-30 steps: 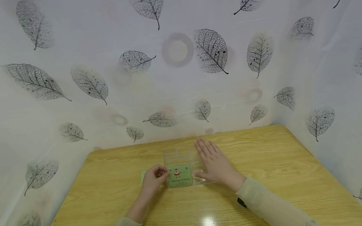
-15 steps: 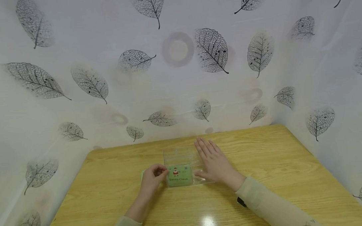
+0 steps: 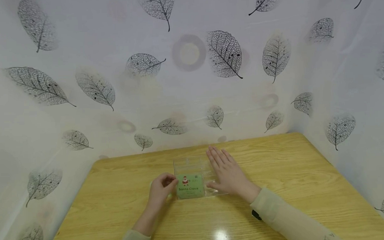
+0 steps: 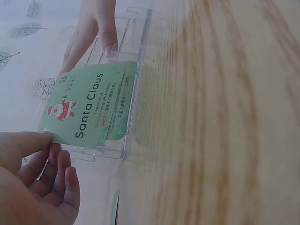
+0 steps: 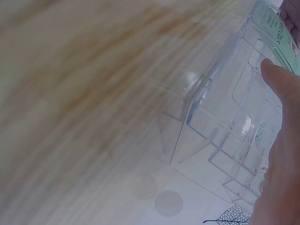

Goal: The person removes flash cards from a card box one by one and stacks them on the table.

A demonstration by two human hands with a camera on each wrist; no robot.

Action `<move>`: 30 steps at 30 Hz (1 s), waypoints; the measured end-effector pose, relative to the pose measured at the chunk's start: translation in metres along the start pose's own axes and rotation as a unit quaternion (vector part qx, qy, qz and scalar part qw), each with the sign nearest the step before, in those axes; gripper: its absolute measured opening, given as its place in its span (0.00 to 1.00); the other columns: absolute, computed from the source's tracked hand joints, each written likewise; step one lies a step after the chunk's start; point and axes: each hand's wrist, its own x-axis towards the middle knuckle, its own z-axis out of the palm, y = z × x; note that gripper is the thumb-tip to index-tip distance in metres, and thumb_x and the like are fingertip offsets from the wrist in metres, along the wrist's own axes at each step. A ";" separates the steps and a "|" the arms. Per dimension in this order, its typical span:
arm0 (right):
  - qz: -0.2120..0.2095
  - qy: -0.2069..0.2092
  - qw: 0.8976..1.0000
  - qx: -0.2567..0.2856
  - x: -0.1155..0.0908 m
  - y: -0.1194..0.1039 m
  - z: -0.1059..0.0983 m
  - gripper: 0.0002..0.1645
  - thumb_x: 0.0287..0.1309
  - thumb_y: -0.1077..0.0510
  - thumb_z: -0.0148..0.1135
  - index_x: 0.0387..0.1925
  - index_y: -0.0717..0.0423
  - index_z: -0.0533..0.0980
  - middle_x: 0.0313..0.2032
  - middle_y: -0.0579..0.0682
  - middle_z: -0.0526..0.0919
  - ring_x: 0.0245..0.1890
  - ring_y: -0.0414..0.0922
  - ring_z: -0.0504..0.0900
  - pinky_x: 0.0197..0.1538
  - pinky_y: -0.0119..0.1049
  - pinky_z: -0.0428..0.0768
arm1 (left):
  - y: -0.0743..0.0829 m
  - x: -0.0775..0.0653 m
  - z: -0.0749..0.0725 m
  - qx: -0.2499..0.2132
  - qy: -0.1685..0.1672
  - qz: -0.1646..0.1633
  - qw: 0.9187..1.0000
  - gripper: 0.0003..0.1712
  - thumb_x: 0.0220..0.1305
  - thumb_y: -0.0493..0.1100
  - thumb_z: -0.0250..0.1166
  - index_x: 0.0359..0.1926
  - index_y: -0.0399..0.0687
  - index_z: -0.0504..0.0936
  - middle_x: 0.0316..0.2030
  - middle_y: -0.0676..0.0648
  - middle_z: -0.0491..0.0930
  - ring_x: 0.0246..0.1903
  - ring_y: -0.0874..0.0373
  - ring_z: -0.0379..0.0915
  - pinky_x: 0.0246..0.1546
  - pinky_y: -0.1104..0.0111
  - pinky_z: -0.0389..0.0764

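Observation:
My left hand [image 3: 162, 190] pinches the corner of a light green flashcard [image 4: 89, 105] printed with "Santa Claus" and a red-suited figure. The card is tilted over another green card [image 4: 121, 123], whose lower edge with printed text shows beneath it. Both are at the left compartment of a clear plastic box [image 3: 188, 162]. My right hand [image 3: 229, 176] lies flat with straight fingers across the right part of that box, its thumb near the middle divider. In the right wrist view the thumb [image 5: 276, 77] rests against the clear plastic, close to the cards.
A thin green edge [image 4: 115, 206] lies on the table left of the box, mostly behind my left hand. The wooden table [image 3: 276, 166] stretches around the box. A white leaf-printed sheet [image 3: 191, 91] rises behind the table and along both sides.
The Santa Claus card has shifted slightly left and away from me, pinched in my left hand, which moved a little the same way. My right hand has stayed in place.

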 end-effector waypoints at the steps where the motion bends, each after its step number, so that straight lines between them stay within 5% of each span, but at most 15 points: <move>1: 0.000 0.001 1.000 0.001 0.000 0.000 0.000 0.71 0.63 0.20 0.59 0.84 0.64 0.46 0.85 0.62 0.46 0.85 0.60 0.51 0.86 0.56 0.48 | 0.000 0.000 0.000 -0.002 0.001 0.001 1.000 0.05 0.68 0.32 0.71 0.42 0.33 0.85 0.39 0.40 0.87 0.36 0.61 0.78 0.40 0.78 0.80; 30: 0.000 -0.006 1.000 -0.001 0.000 -0.001 -0.004 0.70 0.64 0.20 0.58 0.84 0.65 0.47 0.85 0.63 0.47 0.85 0.61 0.51 0.86 0.57 0.50 | 0.004 0.003 -0.001 -0.019 0.016 -0.006 1.000 0.07 0.70 0.33 0.69 0.47 0.34 0.85 0.40 0.40 0.87 0.37 0.61 0.79 0.38 0.78 0.81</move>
